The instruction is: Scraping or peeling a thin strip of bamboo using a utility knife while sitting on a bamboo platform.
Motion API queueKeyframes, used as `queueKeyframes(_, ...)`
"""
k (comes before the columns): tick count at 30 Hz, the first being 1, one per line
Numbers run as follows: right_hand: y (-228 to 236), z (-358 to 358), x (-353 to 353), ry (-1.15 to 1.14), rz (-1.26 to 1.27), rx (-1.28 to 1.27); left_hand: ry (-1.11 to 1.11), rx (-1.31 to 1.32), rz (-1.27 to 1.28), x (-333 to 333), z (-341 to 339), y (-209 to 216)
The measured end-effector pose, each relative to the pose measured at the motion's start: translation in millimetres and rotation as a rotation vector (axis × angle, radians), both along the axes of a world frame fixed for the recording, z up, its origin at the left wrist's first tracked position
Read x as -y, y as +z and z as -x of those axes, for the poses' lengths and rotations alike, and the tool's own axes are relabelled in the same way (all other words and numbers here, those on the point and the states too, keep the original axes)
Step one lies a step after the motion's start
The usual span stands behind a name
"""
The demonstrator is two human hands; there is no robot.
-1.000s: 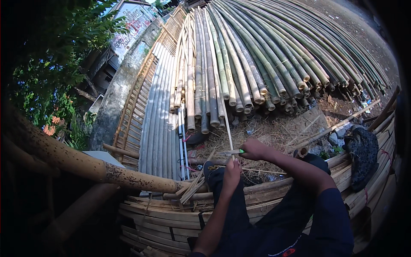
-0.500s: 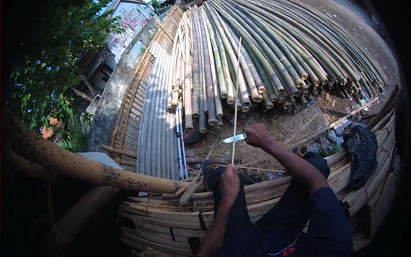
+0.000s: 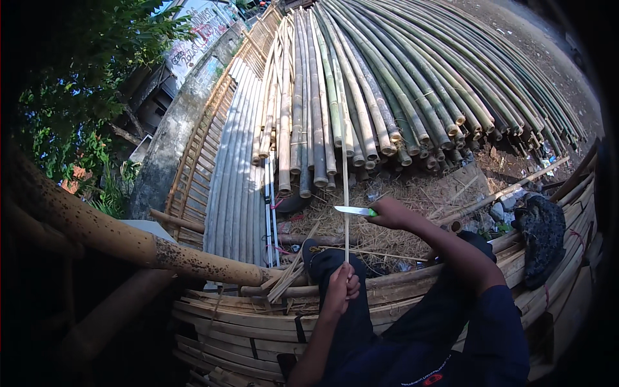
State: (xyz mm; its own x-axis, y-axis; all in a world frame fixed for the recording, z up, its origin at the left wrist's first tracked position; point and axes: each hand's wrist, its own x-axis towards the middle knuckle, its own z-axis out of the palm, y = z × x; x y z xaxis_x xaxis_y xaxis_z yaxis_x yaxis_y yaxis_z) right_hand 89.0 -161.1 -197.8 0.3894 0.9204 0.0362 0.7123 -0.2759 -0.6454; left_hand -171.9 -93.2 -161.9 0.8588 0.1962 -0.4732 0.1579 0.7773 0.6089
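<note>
My left hand (image 3: 342, 290) is closed round the lower end of a thin, pale bamboo strip (image 3: 345, 180), just above my left thigh. The strip points away from me, nearly straight, and its far end is hard to pick out against the stacked poles. Farther out and to the right, my right hand (image 3: 389, 213) grips a knife (image 3: 351, 210) by its green handle. Its bright blade points left and lies across the strip, apparently touching it.
Long bamboo poles (image 3: 400, 97) are stacked beyond shaving-strewn ground (image 3: 387, 238). Corrugated sheets (image 3: 232, 174) and a bamboo rack lie left. Split bamboo slats (image 3: 258, 322) spread beneath me; a thick bamboo pole (image 3: 122, 238) crosses the left side. A dark lumpy object (image 3: 540, 238) sits right.
My left hand has drawn the strip toward me, moving lower and slightly left. The strip stands straighter in view. The knife blade stays across it, now tipped slightly down toward the handle.
</note>
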Motion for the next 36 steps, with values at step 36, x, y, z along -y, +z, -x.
queueKeyframes(36,-17,27,-19,-0.092,0.266,0.124,-0.198,-0.561,-1.860,-17,-23,14)
